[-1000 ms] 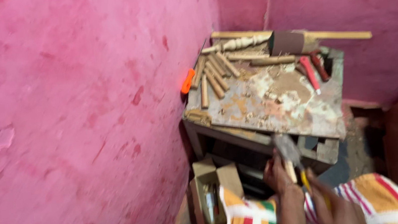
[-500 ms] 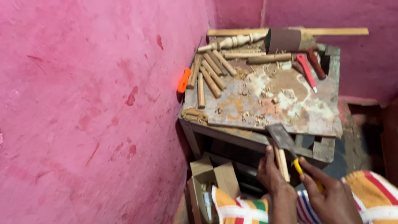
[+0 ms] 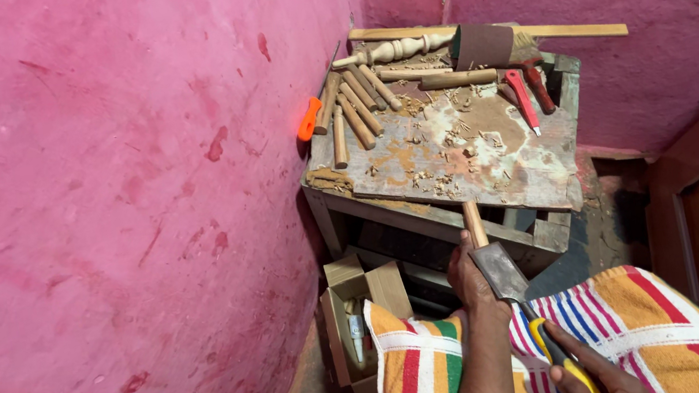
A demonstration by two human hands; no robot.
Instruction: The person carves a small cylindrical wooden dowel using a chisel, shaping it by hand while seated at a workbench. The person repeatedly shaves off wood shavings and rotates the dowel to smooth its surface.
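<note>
Left hand (image 3: pixel 474 283) grips a wooden piece (image 3: pixel 475 224) upright; right hand (image 3: pixel 586 372) grips a yellow-handled chisel (image 3: pixel 516 290), its blade slanting up-left, apparently against the wood.

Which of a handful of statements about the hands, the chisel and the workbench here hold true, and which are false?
1. The left hand grips a wooden piece. True.
2. The right hand holds a chisel by its yellow handle. True.
3. The workbench top is swept clean. False: wood shavings lie scattered on it.
4. The walls are painted green. False: the wall is pink.
5. A turned wooden spindle lies at the far edge of the workbench. True.
6. The cardboard box sits on the workbench. False: it is on the floor beside it.
</note>
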